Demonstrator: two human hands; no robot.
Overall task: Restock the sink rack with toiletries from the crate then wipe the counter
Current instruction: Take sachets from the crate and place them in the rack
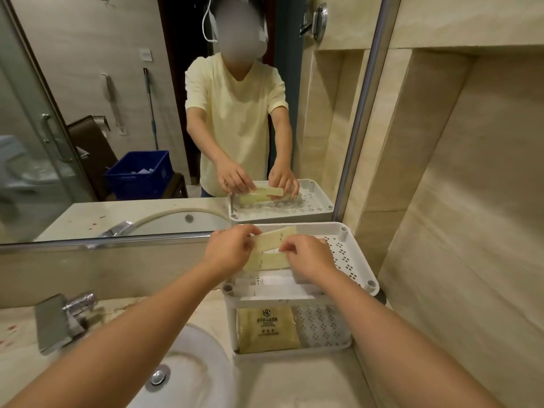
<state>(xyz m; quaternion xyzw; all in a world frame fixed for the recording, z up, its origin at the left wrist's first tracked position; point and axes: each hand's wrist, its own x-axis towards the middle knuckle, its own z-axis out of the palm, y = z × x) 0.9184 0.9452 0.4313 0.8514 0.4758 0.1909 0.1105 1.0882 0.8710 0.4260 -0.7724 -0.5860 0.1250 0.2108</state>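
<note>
We've got both hands over the top tray (350, 254) of the white rack (338, 346), right of the sink (188, 363). Left hand (228, 254) pinches the left end of the pale yellow packets (273, 240), right hand (309, 257) pinches their right side, just above the tray. A yellow sachet (266, 329) sits on the lower shelf, and the blue crate (138, 175) shows in the mirror

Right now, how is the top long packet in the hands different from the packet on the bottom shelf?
The top long packet is a narrow, pale yellow strip; the bottom-shelf packet is wider, nearly square and darker gold. The top long packet is pinched by the left hand and right hand over the rack; the bottom-shelf packet lies untouched. Both carry dark print.
</note>
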